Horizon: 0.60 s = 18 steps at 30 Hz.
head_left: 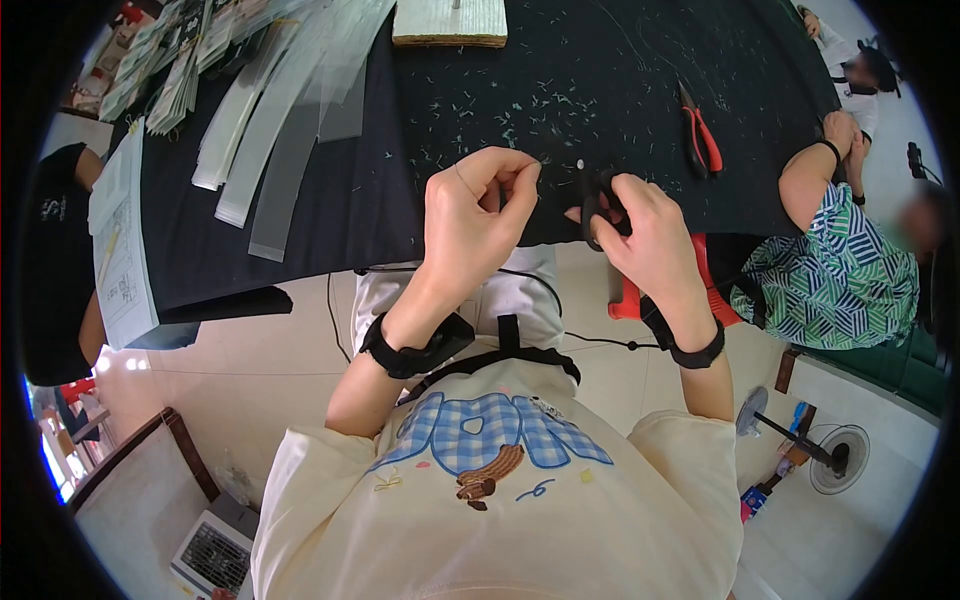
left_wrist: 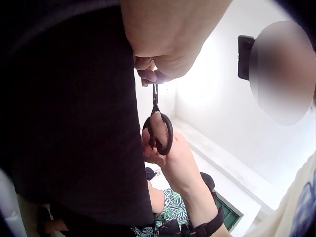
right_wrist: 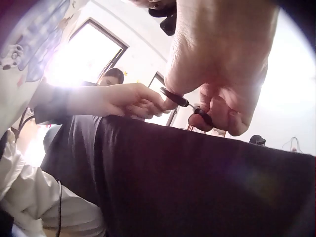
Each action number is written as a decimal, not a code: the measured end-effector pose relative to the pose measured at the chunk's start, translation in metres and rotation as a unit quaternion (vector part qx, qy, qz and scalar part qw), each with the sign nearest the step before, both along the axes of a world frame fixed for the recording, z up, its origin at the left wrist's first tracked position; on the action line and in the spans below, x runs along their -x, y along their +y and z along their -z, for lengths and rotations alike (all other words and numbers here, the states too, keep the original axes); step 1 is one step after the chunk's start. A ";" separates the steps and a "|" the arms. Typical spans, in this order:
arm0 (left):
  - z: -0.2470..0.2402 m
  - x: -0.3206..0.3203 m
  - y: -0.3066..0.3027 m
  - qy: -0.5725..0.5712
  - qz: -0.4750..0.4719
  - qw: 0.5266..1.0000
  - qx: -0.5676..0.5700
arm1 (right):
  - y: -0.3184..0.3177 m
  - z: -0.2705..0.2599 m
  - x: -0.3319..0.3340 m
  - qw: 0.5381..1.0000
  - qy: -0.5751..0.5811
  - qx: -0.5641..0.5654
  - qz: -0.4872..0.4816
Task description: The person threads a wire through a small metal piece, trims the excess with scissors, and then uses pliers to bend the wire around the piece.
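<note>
Over the near edge of the black-covered table (head_left: pixel 600 110), my left hand (head_left: pixel 470 215) pinches thumb and fingertips together on a thin dark thread (head_left: pixel 462 180), part of which lies across the hand. What else sits between those fingertips is too small to tell. My right hand (head_left: pixel 650 235) holds black-handled scissors (left_wrist: pixel 167 140), with a thumb or finger through one loop. In the left wrist view their blades (left_wrist: pixel 155 94) point at the left fingertips. A small white piece (head_left: pixel 580 163) shows by the scissor tips in the head view.
Small pale clippings (head_left: pixel 510 120) litter the cloth. Red-handled pliers (head_left: pixel 700 135) lie at right, a wooden block (head_left: pixel 450 25) at the back. Clear plastic strips (head_left: pixel 275 190) and bundled packets (head_left: pixel 180 80) lie at left. Another person (head_left: pixel 850 200) sits to the right.
</note>
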State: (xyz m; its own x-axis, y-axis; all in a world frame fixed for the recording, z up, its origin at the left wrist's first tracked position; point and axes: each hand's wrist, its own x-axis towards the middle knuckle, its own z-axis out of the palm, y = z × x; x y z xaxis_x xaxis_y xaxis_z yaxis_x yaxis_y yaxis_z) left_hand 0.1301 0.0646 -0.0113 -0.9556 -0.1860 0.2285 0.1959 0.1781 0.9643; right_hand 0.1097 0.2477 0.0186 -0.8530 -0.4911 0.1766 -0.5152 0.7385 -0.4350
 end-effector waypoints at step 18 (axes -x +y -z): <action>0.000 0.001 0.000 -0.003 -0.015 0.999 -0.041 | -0.007 -0.001 -0.005 0.996 0.045 -0.072 0.007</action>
State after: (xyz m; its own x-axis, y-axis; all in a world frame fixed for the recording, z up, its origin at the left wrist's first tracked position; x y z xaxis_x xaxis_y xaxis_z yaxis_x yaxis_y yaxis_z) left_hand 0.1295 0.0651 -0.0117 -0.9510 -0.2317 0.2046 0.1850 0.1035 0.9773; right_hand 0.1143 0.2406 0.0200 -0.8438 -0.5047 0.1824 -0.5366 0.7971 -0.2769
